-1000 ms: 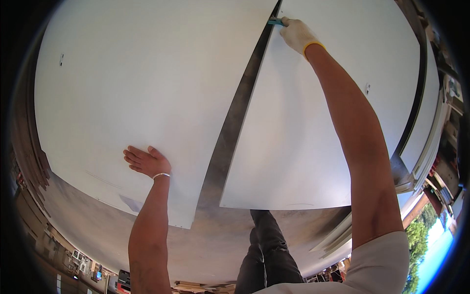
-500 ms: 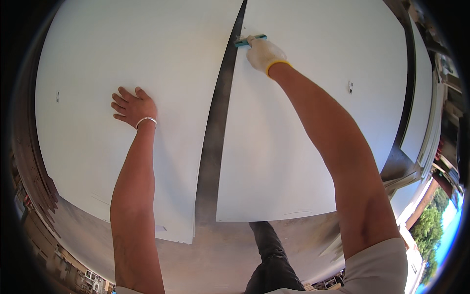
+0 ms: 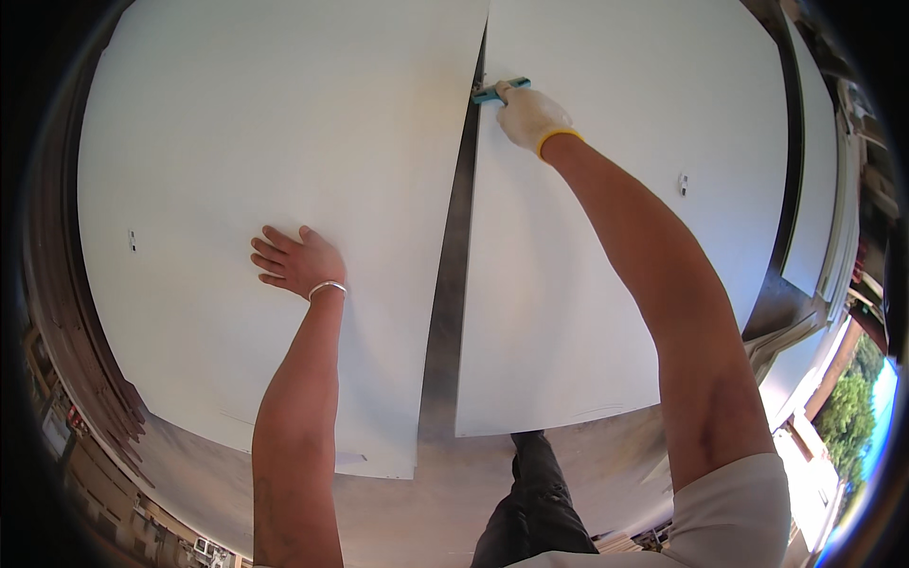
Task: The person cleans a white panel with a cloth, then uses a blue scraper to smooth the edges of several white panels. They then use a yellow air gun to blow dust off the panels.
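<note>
My left hand [image 3: 298, 262] is bare, with a silver bangle at the wrist, and rests palm down on a large white panel [image 3: 237, 142]. Its fingers are spread. On the right lies a second white panel [image 3: 568, 284], separated from the first by a narrow dark gap. My right hand [image 3: 533, 118], in a white knit glove with a yellow cuff, grips a teal bar-shaped hand tool [image 3: 489, 94]. The tool's left end sits at the far part of the right panel's left edge, by the gap. The glove hides its middle.
Small labels lie on the left panel [image 3: 133, 240] and right panel [image 3: 684, 184]. More sheets [image 3: 803, 208] are along the right side. My dark-trousered leg [image 3: 540, 483] stands below the panels' near edges. Trees [image 3: 847, 402] show through an opening at the lower right.
The view has turned a little, so panels and hands appear shifted right and down. The gap looks slightly narrower. My right hand keeps its hold on the teal tool; my left hand remains flat.
</note>
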Available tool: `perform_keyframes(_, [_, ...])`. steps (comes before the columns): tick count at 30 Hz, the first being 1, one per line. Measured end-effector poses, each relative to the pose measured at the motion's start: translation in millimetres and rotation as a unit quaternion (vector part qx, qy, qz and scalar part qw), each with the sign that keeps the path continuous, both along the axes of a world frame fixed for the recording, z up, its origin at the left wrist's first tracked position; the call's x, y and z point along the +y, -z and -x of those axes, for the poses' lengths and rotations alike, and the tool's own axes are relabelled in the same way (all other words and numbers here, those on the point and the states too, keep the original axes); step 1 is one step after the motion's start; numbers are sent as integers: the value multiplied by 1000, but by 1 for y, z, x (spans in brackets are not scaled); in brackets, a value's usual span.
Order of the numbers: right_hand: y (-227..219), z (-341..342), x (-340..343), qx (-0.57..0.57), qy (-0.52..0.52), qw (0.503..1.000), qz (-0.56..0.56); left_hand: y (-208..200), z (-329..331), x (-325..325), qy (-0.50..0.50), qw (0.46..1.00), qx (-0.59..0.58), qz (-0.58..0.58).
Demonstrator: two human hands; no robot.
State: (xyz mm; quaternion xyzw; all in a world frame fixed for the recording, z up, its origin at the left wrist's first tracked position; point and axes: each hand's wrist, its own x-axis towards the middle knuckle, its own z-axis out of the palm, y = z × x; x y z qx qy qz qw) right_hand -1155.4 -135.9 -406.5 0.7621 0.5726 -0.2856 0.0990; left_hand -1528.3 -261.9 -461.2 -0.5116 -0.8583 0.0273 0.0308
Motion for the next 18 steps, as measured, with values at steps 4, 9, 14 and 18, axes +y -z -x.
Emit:
perform_keyframes(4, [3,-5,0,2,13,1000,19,1,2,-1,-5,1000,-7,17])
perform_keyframes(9, [11,-18,61,17,43,999,7,-6,-2,-1,-16,998,-19,50])
perform_keyframes(14, [7,-30,68,11,45,999,-20,-11,-4,3,-17,998,-21,57])
perform_keyframes(18, [5,-32,53,-19,-7,1000,-11,-8,-2,1,-12,998,-25,51])
